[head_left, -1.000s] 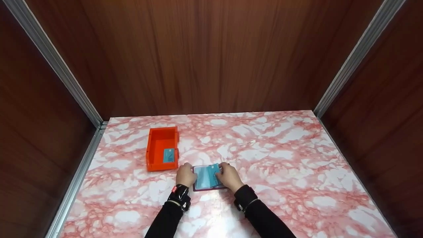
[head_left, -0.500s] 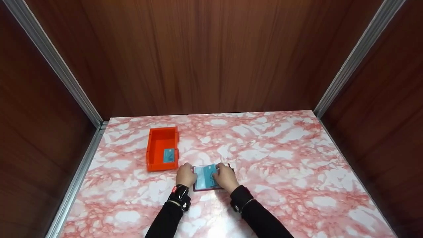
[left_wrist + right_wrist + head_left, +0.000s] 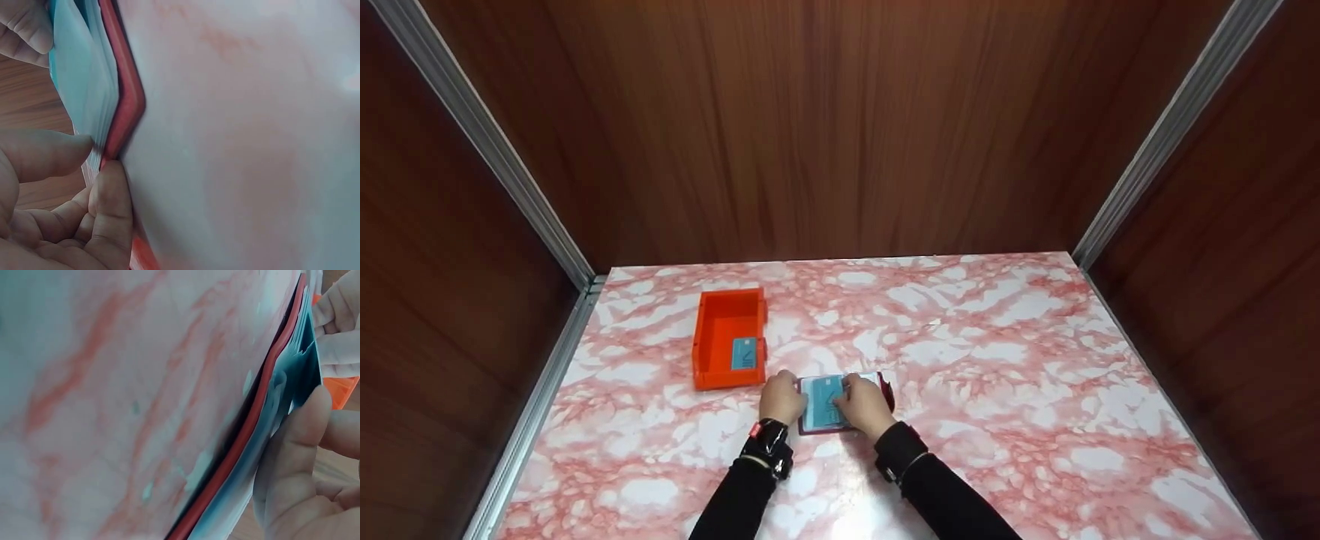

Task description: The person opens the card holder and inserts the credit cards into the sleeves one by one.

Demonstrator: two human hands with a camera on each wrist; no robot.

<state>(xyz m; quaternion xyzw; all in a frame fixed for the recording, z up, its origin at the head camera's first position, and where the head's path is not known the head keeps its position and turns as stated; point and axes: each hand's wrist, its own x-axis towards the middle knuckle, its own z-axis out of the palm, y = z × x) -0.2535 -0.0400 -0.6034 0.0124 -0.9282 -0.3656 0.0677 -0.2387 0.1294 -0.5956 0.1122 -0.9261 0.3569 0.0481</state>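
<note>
A card holder with a dark red cover [image 3: 130, 101] and clear plastic sleeves [image 3: 100, 90] lies spread on the table in front of me. My left hand [image 3: 782, 399] pinches its left edge, thumb on the sleeves and fingers at the cover. My right hand [image 3: 867, 406] pinches the right edge of a light blue card [image 3: 825, 394] printed with large letters. That card lies flat over the left part of the holder, under clear film in the left wrist view. In the right wrist view, the right fingertips [image 3: 319, 402] are right at the sleeve's opening.
An orange plastic bin [image 3: 724, 326] stands to the left, behind the left hand. Inside it lies a similar blue card [image 3: 743, 353]. The table [image 3: 997, 390] has a red and white marbled top, with brown wood-grain panels [image 3: 840, 135] behind and at both sides.
My right hand has moved left, and the blue card has slid left with it across the holder. More of the holder's right side now shows. The left hand has stayed in place.
</note>
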